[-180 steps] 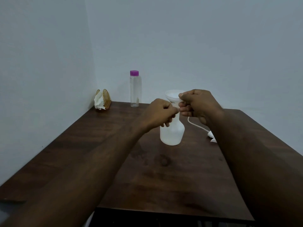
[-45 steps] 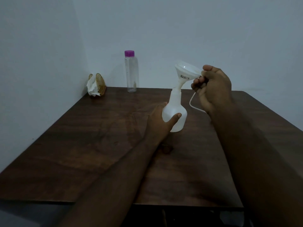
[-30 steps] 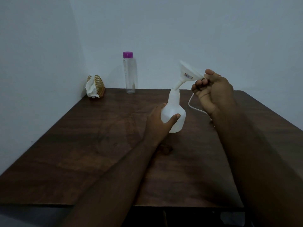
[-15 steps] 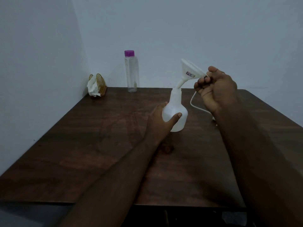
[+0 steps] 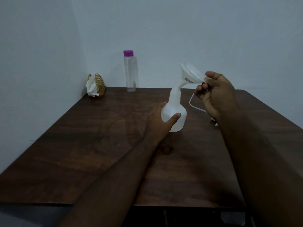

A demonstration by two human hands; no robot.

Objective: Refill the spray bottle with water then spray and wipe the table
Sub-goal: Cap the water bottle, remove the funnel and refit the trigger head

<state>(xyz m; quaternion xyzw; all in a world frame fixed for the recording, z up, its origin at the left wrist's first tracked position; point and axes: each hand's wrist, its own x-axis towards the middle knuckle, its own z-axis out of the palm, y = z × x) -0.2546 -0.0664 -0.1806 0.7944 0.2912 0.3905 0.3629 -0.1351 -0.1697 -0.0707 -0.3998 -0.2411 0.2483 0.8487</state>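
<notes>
1. Head view: the left hand [image 5: 159,122] is gripping the wide lower body of the white spray bottle [image 5: 174,112]. The bottle is standing upright on the dark wooden table [image 5: 98,145], with no spray head on its neck.
2. The left thumb is pressing against the near side of the bottle and is spread well away from the other fingers. Those fingers are reaching round the bottle's left and far side. They are mostly hidden, so I cannot tell how they are lying.
3. The right hand [image 5: 214,94] is hanging in the air, above and to the right of the left thumb. It is pinching the lower rim of a white funnel [image 5: 190,74] between its thumb and curled fingers [image 5: 202,87].
4. The funnel is tilting, with its bowl leaning toward the right fingers and its spout pointing down-left to meet the bottle's open neck. I cannot tell how far the spout is sitting inside.
5. A thin white tube [image 5: 194,106] is curving across the table just below the right fingers and running behind the right forearm.
6. A clear water bottle [image 5: 130,72] with a purple cap is standing upright at the table's far edge, well beyond the left fingers and to their left.
7. A gold holder [image 5: 100,84] with 1 crumpled white tissue [image 5: 91,89] is sitting in the far left corner, further left of the water bottle.
</notes>
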